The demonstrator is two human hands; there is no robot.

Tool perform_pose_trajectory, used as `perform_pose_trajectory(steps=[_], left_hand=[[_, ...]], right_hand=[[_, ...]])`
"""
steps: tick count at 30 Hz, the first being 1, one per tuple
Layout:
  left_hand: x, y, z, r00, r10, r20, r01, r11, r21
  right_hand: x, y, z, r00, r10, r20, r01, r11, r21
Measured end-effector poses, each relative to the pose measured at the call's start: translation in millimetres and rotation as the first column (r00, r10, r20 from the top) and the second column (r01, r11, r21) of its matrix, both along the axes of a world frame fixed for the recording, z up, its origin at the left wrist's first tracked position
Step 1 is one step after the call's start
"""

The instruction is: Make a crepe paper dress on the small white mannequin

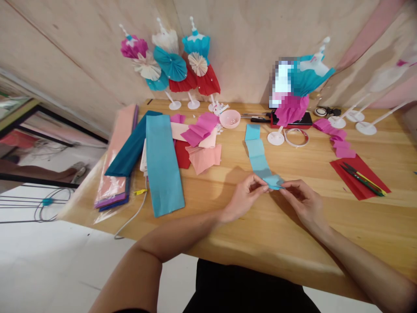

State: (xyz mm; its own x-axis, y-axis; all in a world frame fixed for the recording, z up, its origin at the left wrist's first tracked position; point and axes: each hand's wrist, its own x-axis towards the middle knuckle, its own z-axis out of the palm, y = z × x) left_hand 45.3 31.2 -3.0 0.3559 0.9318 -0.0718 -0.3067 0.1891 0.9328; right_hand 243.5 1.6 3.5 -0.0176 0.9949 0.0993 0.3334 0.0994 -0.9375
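A long light-blue paper strip (259,156) lies on the wooden table (228,217), creased across in several places. Its near end is folded up between my two hands. My left hand (243,198) pinches that folded end from the left with thumb and fingertips. From the right, my right hand (302,202) pinches the same end, fingers curled. Both hands rest low on the table near its middle.
Sheets of blue, teal and pink paper (161,165) lie at the left. Pink folded pieces (202,143) and a pink bowl (230,118) sit behind. Paper-dress stands (182,65) line the back wall. Red paper with pens (360,176) lies at the right.
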Motion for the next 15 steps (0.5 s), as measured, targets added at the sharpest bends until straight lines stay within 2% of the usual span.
perform_pose_trajectory(steps=[15], left_hand=[[0.7,-4.5,4.7,0.998,0.045,-0.034,-0.044,0.999,0.01]], right_hand=[[-6.0,0.4,12.2,0.998,-0.054,0.032,0.052,0.997,0.062]])
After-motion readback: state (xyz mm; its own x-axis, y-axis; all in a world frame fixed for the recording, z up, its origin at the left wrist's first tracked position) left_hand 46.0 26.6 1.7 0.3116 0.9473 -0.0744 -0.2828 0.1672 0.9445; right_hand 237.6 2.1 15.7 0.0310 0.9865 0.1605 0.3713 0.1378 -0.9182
